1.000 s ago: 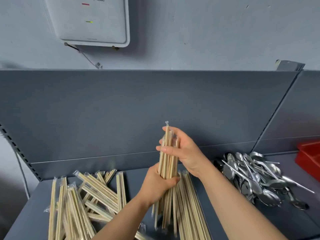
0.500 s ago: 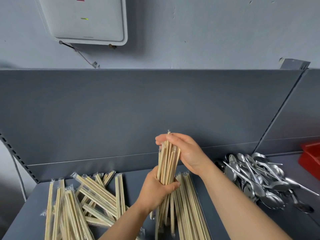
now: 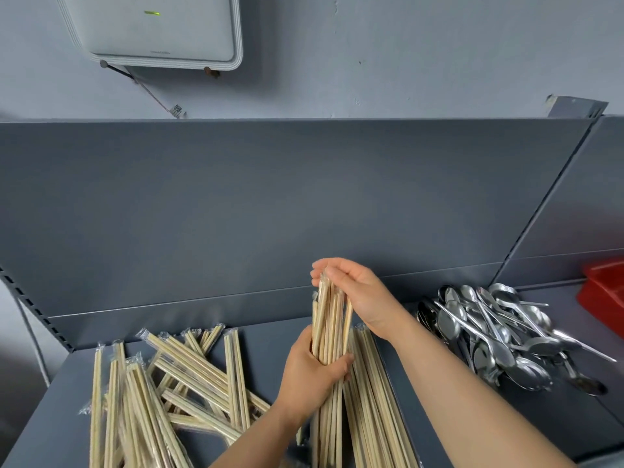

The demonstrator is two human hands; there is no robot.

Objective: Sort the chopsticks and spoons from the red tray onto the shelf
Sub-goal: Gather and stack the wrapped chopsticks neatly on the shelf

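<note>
We grip pale wooden chopstick bundle [image 3: 330, 317] upright w/ left hand [image 3: 310, 374]; right hand [image 3: 363, 298] fingers curl round top; loose chopstick piles [image 3: 189, 366] flank.

chopstick bundle [image 3: 330, 319] upright above shelf [image 3: 270, 342]; spoons [image 3: 499, 332] heaped right; red tray [image 3: 604, 292] beyond

— Which colours are seen?
— The chopsticks [image 3: 329, 325] are seen as pale tan, the spoons [image 3: 499, 336] silver, the tray [image 3: 604, 292] red.
— And the rest?
— The shelf [image 3: 270, 346] is coloured dark grey; the wall [image 3: 405, 55], pale grey.
</note>
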